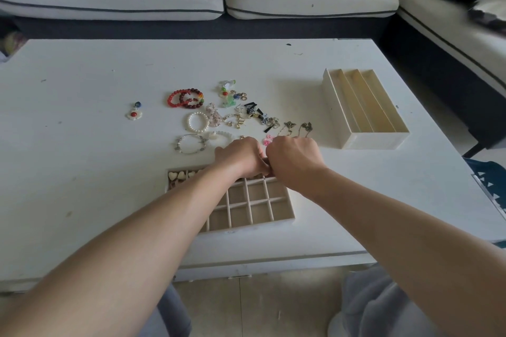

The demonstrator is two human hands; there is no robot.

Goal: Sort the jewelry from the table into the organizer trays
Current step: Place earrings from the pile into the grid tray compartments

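A beige grid tray (279, 216) with many small compartments lies at the table's near middle. Heart-shaped pieces (176, 175) fill its far left cells. My left hand (241, 156) and my right hand (294, 156) meet over the tray's far edge, fingers curled down and touching; what they pinch is hidden. Behind them lies the loose jewelry: red bead bracelets (186, 97), a pearl bracelet (197, 122), a silver charm bracelet (190, 143), a pile of earrings (246, 115), and a flower pendant (134, 112) apart at the left.
A cream box with three long slots (364, 109) stands at the right of the white table (82, 172). A sofa runs along the far side and the right. My knees are below the table's near edge.
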